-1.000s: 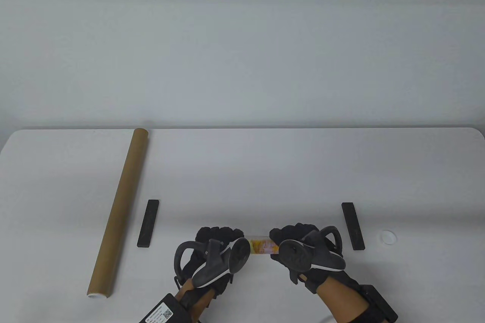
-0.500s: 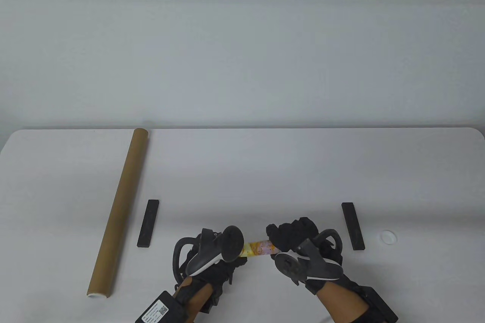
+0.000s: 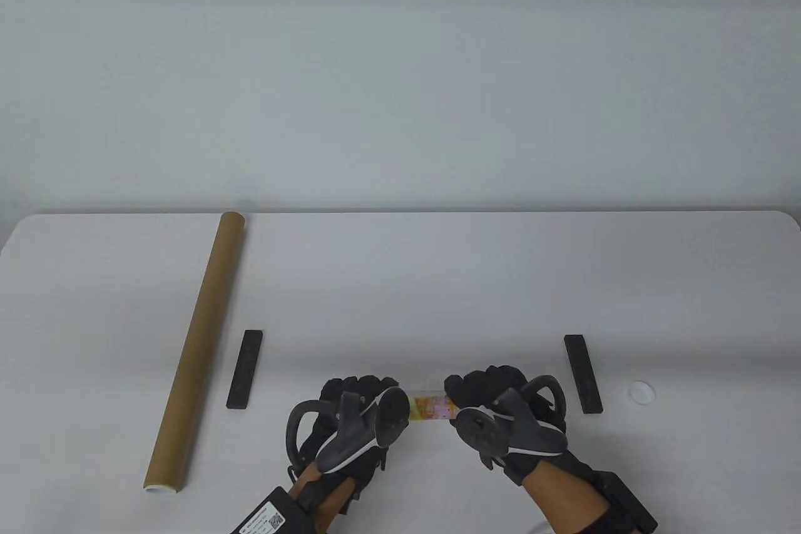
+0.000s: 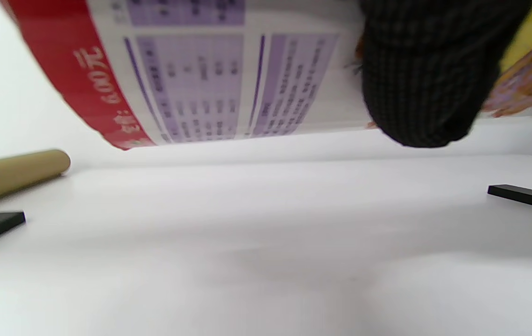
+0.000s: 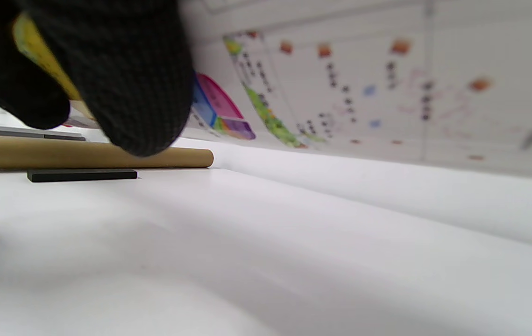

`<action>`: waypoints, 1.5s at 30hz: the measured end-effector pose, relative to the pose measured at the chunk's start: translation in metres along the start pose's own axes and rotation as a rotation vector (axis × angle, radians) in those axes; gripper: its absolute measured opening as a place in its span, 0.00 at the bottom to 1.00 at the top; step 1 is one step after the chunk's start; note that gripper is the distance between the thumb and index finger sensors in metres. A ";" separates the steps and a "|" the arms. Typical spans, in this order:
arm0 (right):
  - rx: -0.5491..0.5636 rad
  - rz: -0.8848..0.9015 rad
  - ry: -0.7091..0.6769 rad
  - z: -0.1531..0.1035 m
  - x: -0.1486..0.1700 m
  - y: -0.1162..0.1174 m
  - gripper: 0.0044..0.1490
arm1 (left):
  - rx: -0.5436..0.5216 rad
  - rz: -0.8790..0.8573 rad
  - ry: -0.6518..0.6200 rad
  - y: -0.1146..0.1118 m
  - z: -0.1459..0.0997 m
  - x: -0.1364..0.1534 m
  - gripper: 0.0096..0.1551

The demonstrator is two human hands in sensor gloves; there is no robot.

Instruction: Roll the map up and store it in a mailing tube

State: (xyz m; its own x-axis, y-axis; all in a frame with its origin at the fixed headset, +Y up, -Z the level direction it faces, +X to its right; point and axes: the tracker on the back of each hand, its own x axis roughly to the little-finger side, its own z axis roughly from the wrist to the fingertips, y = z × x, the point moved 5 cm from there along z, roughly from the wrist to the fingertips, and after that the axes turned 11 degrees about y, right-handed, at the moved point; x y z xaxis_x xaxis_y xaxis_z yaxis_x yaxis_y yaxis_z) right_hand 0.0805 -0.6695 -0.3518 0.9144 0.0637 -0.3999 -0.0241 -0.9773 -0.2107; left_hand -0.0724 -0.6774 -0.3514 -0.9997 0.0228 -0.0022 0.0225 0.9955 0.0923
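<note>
The map (image 3: 428,407) is a colourful roll lying across the table near its front edge. Only a short stretch shows between my hands. My left hand (image 3: 357,396) grips the roll's left part and my right hand (image 3: 488,387) grips its right part, fingers curled over the top. The left wrist view shows the curled sheet (image 4: 228,79) with a red border and purple tables, and a fingertip (image 4: 427,79) on it. The right wrist view shows the printed sheet (image 5: 364,84) under my fingers (image 5: 135,79). The brown mailing tube (image 3: 197,346) lies at the left, untouched.
Two black bars lie on the white table, one left (image 3: 244,369) beside the tube and one right (image 3: 582,374). A small white round cap (image 3: 641,392) sits right of the right bar. The tube also shows in both wrist views (image 4: 13,175) (image 5: 83,157).
Half a second ago both hands had turned back toward me with the roll tilted. Now the fingers are forward over the roll again and it lies level.
</note>
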 end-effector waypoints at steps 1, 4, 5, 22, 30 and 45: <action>-0.004 0.005 0.001 0.000 0.001 0.000 0.36 | -0.015 0.001 -0.001 0.001 0.000 0.000 0.33; -0.039 0.054 0.011 0.002 0.003 0.002 0.36 | -0.077 0.008 -0.022 0.005 -0.001 0.000 0.32; -0.057 0.076 0.010 0.002 0.004 0.004 0.36 | -0.087 0.008 -0.031 0.005 -0.001 -0.001 0.31; 0.058 -0.058 -0.036 -0.005 -0.007 -0.004 0.40 | 0.175 -0.092 -0.007 -0.014 0.009 0.007 0.25; 0.084 -0.121 -0.046 -0.006 -0.011 -0.006 0.39 | 0.317 -0.166 -0.002 -0.025 0.013 0.011 0.26; -0.048 0.075 0.009 0.002 0.006 0.003 0.35 | -0.079 0.011 -0.047 0.002 -0.001 -0.001 0.31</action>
State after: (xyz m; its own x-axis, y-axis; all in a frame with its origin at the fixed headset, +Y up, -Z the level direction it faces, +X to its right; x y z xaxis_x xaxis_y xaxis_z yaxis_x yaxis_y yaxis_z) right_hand 0.0849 -0.6718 -0.3562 0.9144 -0.0114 -0.4047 -0.0731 -0.9878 -0.1373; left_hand -0.0710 -0.6751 -0.3506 -0.9981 0.0400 -0.0475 0.0313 0.9847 0.1712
